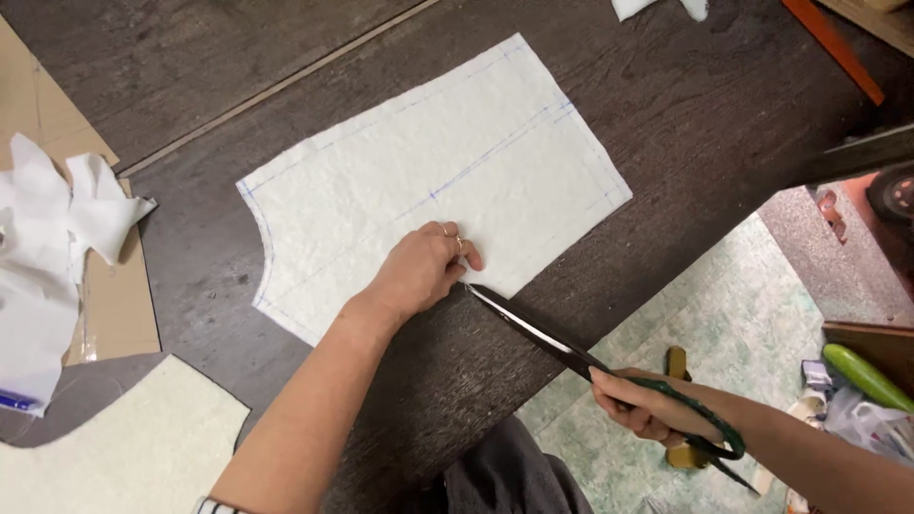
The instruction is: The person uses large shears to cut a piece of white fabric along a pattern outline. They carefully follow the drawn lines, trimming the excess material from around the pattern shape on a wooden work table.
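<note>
White padded fabric piece (428,171) lies flat on the dark wooden table (666,114), near the middle of it. The piece already has its outline: straight sides at the top and right, and a curved notch at its left edge. I judge that most of the cutting is done and that only the lower edge is in work now, because the scissors (562,347) touch the piece just there with their tip. Blue drawn lines run inside the edges and one crosses the middle; the surface looks soft and a little bumpy.

At the lower edge of the piece, the left hand (419,271) rests with its fingers bent together, pressing the cloth down; it seems also to pinch the edge beside the scissor tip, but I cannot tell this surely. Below and right of the piece, beyond the table edge, the right hand (647,409) is closed around the green handles. The blades look nearly closed.

Left of the piece lie white cloth scraps (57,228) on cardboard (114,305), and below them another cut piece (124,438).
</note>
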